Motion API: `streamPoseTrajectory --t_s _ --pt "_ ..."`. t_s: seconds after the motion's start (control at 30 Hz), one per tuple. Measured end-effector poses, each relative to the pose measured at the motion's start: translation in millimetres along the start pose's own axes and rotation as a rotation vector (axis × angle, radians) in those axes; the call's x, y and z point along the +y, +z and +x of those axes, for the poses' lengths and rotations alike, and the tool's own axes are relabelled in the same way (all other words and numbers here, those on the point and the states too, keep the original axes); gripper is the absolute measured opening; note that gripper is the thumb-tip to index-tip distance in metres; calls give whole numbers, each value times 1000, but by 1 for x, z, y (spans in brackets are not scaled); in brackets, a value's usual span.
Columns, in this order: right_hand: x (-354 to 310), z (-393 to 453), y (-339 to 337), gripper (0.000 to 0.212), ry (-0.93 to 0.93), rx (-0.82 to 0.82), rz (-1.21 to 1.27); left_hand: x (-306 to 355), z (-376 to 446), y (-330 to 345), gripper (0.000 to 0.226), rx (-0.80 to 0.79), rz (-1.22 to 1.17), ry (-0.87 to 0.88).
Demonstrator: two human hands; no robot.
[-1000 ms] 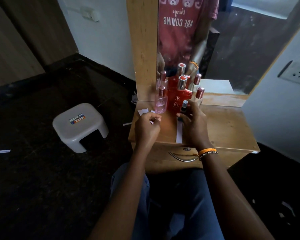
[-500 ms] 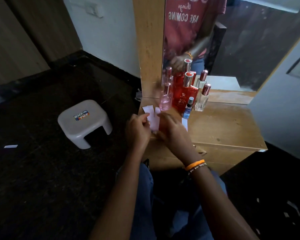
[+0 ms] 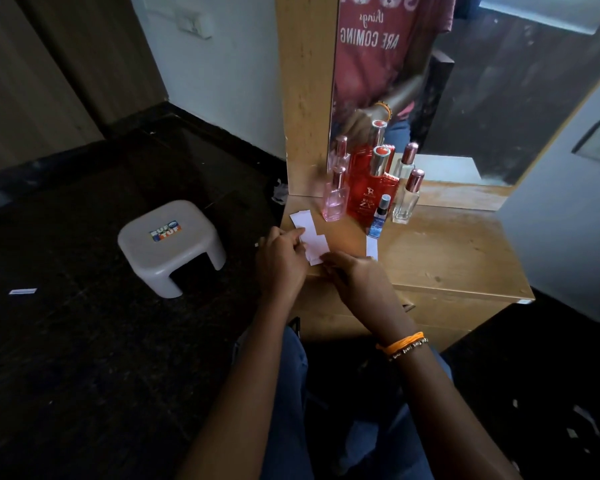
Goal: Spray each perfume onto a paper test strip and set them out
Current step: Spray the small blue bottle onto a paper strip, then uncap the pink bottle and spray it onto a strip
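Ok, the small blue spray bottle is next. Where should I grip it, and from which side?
Grip the small blue spray bottle around its lower body, leaving the cap free. Come from the front right: the red perfume bottle crowds its left and back, the clear bottle stands at its right rear, and a paper strip lies in front.

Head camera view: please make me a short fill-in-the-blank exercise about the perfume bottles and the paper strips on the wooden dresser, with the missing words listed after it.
1. The largest perfume bottle is coloured ____.
2. One paper strip lies directly in front of the small ____ bottle.
3. Both hands, left hand and right hand, are at the stack of paper strips near the dresser's ____ edge.
4. On the floor stands a plastic ____.

Missing words: red; blue; left; stool
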State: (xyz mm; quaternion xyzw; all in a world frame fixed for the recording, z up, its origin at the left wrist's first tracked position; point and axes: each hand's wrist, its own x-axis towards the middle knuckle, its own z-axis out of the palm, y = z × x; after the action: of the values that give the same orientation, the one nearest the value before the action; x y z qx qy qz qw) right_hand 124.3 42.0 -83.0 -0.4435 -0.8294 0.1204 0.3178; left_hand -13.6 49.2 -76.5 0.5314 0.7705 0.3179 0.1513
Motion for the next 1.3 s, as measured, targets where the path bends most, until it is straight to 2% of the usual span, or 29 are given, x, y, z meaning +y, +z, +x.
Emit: streamPoseTrajectory --t_s 0.17,0.27,0.37,0.5,0.6,0.73,0.87,0.97,1.03,1.17,1.3 --pt "-9 -4 -5 26 99 260 46 6 -1 -4 38 36 -25 -18" --pt "-14 -4 -12 26 137 391 136 16 -7 -8 26 88 -150 -25" --pt "-15 -8 -15 27 58 380 128 32 -15 -8 31 -90 -388 -98" --pt "-9 -22 -19 26 44 340 170 47 -22 -1 14 -144 -601 -134" --pt "-9 -33 -27 23 156 357 392 51 -23 1 16 -215 -669 -139" --pt "-4 -29 -36 13 437 518 585 56 -27 6 18 -269 -647 -147" --pt "8 -19 -42 37 587 530 713 67 -33 9 22 -364 -660 -133" --pt "19 -16 -49 38 615 547 652 73 -34 11 17 -403 -661 -103" --pt "30 -11 -53 38 628 548 545 73 -31 15 16 -317 -615 -98" --pt "50 2 -54 41 677 489 384 66 -12 19 28 -31 -556 -149" --pt "57 8 -47 41 649 414 226 62 13 21 44 89 -471 -101"
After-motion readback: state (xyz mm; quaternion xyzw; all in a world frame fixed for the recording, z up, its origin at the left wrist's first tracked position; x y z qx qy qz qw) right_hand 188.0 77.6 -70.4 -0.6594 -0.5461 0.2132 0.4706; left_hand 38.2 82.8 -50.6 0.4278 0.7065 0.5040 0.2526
